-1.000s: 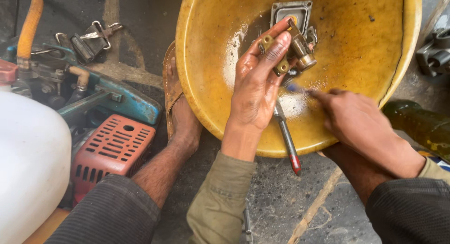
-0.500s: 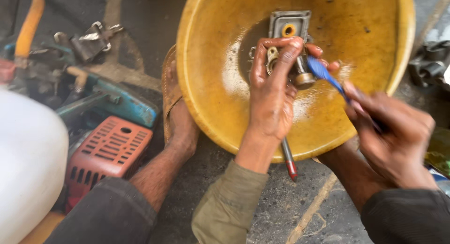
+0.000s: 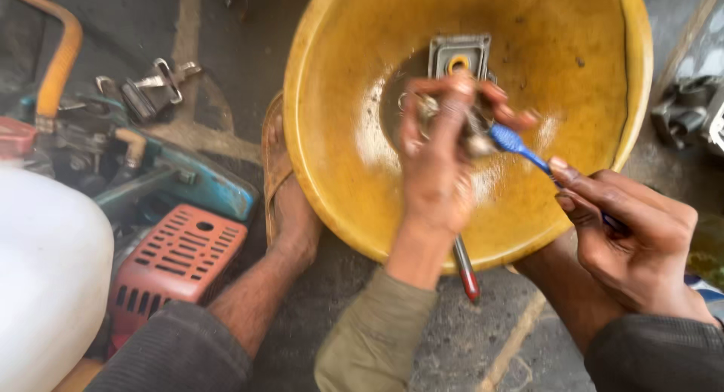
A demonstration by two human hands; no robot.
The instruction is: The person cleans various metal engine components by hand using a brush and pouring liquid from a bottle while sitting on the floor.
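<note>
Gripping: left hand (image 3: pixel 434 162) closed round small metal part (image 3: pixel 475 139), blurred
Brush: blue toothbrush (image 3: pixel 520 147) pinched by right hand (image 3: pixel 630 237), head touching part
Axis: handle runs lower-right from left fingertips

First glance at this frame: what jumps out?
The big yellow basin fills the upper middle. Over it the left hand grips a small metal part, blurred, while the right hand works a blue brush against it. At lower left sits a red vented engine cover beside a white tank.
</note>
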